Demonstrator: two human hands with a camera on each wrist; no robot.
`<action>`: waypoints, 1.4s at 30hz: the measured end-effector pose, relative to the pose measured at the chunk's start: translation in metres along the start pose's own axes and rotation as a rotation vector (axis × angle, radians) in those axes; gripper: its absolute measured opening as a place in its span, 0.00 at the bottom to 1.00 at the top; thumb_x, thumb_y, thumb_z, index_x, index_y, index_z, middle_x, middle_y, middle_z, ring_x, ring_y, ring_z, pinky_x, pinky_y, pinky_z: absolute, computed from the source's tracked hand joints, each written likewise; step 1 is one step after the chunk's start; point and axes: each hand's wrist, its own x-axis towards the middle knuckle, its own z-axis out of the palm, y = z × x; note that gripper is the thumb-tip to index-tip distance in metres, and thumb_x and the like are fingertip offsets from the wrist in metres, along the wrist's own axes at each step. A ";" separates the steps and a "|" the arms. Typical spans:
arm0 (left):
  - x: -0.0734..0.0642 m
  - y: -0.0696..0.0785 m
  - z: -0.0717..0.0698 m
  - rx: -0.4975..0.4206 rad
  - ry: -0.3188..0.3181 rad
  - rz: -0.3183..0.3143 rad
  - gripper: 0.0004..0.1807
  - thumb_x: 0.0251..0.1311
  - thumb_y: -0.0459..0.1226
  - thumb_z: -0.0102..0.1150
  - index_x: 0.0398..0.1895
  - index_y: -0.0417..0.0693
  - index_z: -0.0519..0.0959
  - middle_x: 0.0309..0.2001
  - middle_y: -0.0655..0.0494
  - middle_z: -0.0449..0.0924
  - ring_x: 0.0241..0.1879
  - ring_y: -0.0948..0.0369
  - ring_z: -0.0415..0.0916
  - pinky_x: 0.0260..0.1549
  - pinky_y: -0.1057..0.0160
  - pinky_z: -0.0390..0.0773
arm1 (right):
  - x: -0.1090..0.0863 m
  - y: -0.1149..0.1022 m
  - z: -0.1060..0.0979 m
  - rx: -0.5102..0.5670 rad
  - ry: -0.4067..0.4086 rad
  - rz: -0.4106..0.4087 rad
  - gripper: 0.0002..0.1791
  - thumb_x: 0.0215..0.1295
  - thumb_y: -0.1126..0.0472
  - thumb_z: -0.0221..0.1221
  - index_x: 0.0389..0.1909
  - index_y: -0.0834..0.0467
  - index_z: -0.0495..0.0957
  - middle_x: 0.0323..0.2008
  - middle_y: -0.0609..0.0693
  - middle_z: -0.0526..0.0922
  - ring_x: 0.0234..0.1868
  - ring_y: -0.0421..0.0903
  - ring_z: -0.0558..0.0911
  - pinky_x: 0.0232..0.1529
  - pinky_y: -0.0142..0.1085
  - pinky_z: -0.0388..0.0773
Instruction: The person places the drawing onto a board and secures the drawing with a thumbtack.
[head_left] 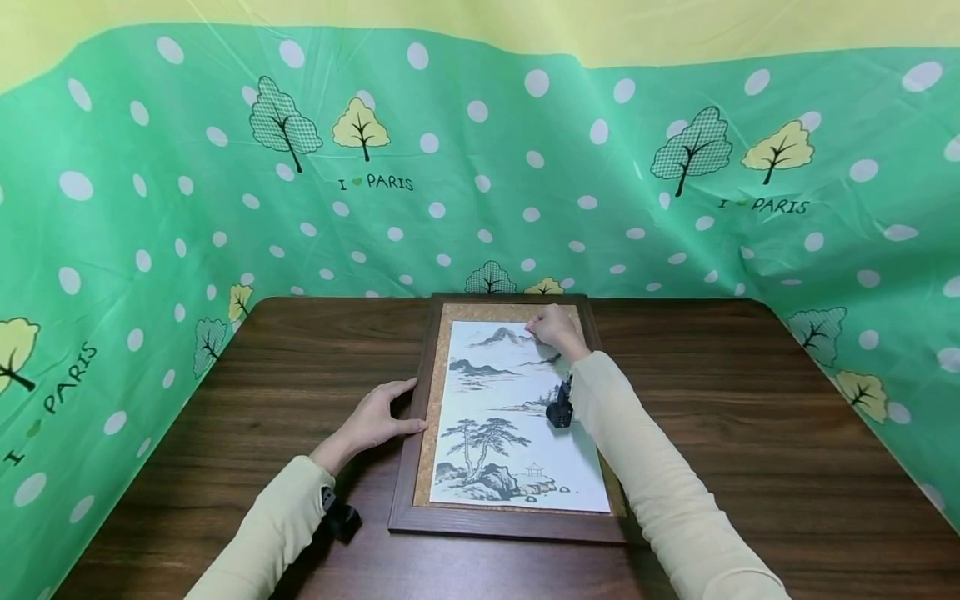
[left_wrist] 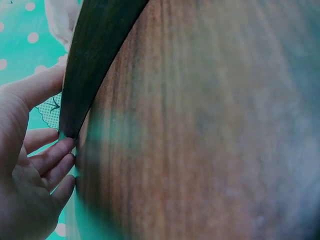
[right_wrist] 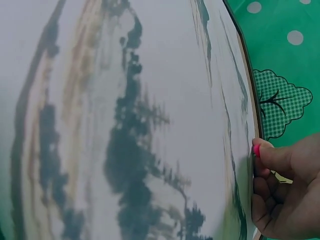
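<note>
A sheet of paper printed with an ink landscape of mountains and pines (head_left: 487,392) lies on a cork board (head_left: 437,433) with a dark wooden frame (head_left: 510,523). Near the sheet's top edge, my right hand (head_left: 557,329) pinches a pink push pin (right_wrist: 256,149) between thumb and finger; its tip is hidden. The other fingers of that hand are curled under. On the left side, my left hand (head_left: 375,419) touches the frame's outer edge with thumb and fingertips. Its fingers (left_wrist: 52,156) look extended and only lightly bent, against the dark frame edge (left_wrist: 95,55).
The board lies on a dark wood-grain table (head_left: 322,350) and reaches its far edge. A green dotted cloth (head_left: 480,208) hangs behind the table and along both sides. Black wrist cameras sit at the left cuff (head_left: 341,518) and right cuff (head_left: 558,408).
</note>
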 end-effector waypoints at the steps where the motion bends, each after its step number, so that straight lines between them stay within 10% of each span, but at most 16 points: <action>1: 0.000 0.000 0.000 0.000 -0.001 0.001 0.43 0.46 0.48 0.67 0.64 0.40 0.62 0.62 0.42 0.63 0.62 0.47 0.59 0.56 0.48 0.63 | 0.000 0.001 0.000 -0.001 0.009 -0.001 0.15 0.65 0.62 0.52 0.20 0.63 0.77 0.20 0.51 0.72 0.19 0.43 0.62 0.24 0.33 0.62; 9: 0.000 0.000 0.001 -0.006 -0.002 -0.012 0.43 0.46 0.49 0.67 0.65 0.42 0.62 0.62 0.43 0.63 0.62 0.47 0.58 0.56 0.48 0.63 | -0.004 0.008 -0.002 0.034 0.042 -0.029 0.12 0.66 0.61 0.52 0.37 0.64 0.82 0.40 0.58 0.81 0.31 0.47 0.75 0.31 0.35 0.69; 19: 0.000 -0.001 0.000 -0.001 0.008 -0.012 0.43 0.46 0.49 0.67 0.65 0.42 0.63 0.62 0.42 0.63 0.62 0.47 0.59 0.56 0.48 0.63 | -0.003 0.012 -0.001 0.082 0.033 -0.071 0.11 0.65 0.62 0.53 0.36 0.65 0.81 0.40 0.60 0.80 0.37 0.51 0.78 0.35 0.38 0.74; 27: -0.001 -0.001 0.001 -0.012 0.006 -0.017 0.43 0.46 0.49 0.67 0.65 0.43 0.63 0.62 0.42 0.63 0.62 0.47 0.58 0.56 0.47 0.63 | -0.002 0.007 0.001 0.036 0.007 -0.037 0.14 0.66 0.61 0.52 0.21 0.62 0.76 0.22 0.51 0.75 0.21 0.44 0.66 0.25 0.35 0.64; 42: 0.000 -0.001 0.000 -0.016 0.006 -0.013 0.43 0.46 0.49 0.67 0.65 0.42 0.63 0.63 0.42 0.63 0.62 0.47 0.58 0.56 0.48 0.63 | -0.003 0.007 0.003 -0.090 0.116 -0.064 0.09 0.60 0.61 0.58 0.27 0.61 0.82 0.31 0.55 0.83 0.27 0.46 0.76 0.29 0.37 0.70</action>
